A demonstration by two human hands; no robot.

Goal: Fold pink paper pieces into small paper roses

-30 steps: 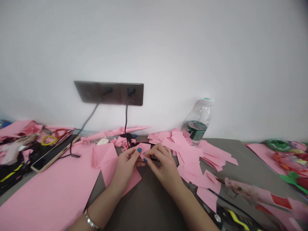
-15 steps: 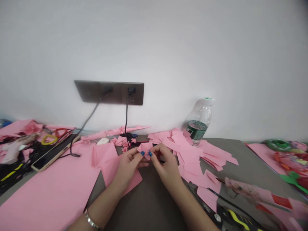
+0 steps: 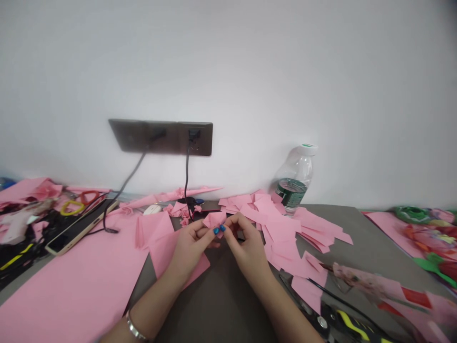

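Head view: the left hand [image 3: 191, 248] and right hand [image 3: 248, 250] meet near the table's front edge, fingers curled, both pinching a small folded piece of pink paper [image 3: 214, 220] above the grey tabletop [image 3: 221, 305]. A silver bangle [image 3: 134, 327] circles the left wrist. Loose pink paper squares [image 3: 276, 228] lie heaped just beside the right hand; a large pink sheet [image 3: 71, 290] lies to the left. Beyond stand a water bottle [image 3: 295, 180] and a dark wall socket panel [image 3: 160, 137] with two black cables.
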